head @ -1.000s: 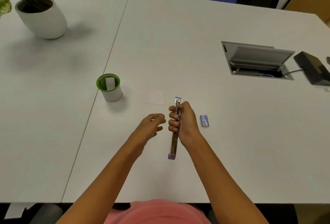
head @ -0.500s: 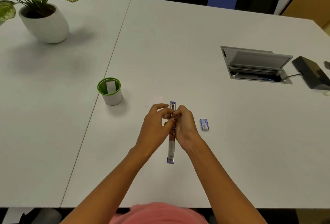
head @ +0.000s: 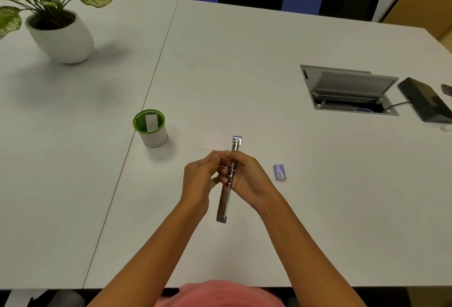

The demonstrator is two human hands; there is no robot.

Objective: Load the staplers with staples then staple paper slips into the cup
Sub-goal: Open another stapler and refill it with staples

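Right hand [head: 247, 177] grips opened stapler [head: 226, 199] above table [head: 244, 74]; left hand [head: 199, 179] fingers [head: 212, 157] pinch at its middle.

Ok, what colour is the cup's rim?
Bright green rim on the white cup, head view.

No text can be read anywhere; the small blue staple box [head: 279, 172] right of centre carries pale print, too small and blurred to make out
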